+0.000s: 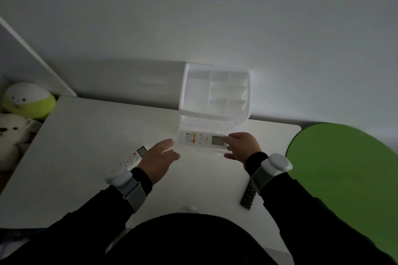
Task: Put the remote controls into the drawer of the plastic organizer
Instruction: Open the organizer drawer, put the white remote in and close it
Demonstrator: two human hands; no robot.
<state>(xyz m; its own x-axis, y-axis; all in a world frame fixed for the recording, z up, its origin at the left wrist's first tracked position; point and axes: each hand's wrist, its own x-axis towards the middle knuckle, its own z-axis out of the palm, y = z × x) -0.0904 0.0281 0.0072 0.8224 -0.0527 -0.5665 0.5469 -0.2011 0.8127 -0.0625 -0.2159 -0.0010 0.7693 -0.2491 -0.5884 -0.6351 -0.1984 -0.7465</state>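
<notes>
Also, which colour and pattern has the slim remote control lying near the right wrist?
Black with small pale dots, in the head view.

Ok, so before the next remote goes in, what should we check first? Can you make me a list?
1. Drawer of the plastic organizer pulled open: ok.
2. First white remote lying flat in the drawer: ok; the right hand touches its screen end.
3. Room left in the drawer for more: cannot tell.
4. Left hand free for picking up: ok, open and holding nothing.
5. Second white remote within reach: ok, on the table beside the left hand.
6. Black remote put away: not ok; it lies on the table under the right wrist.
</notes>
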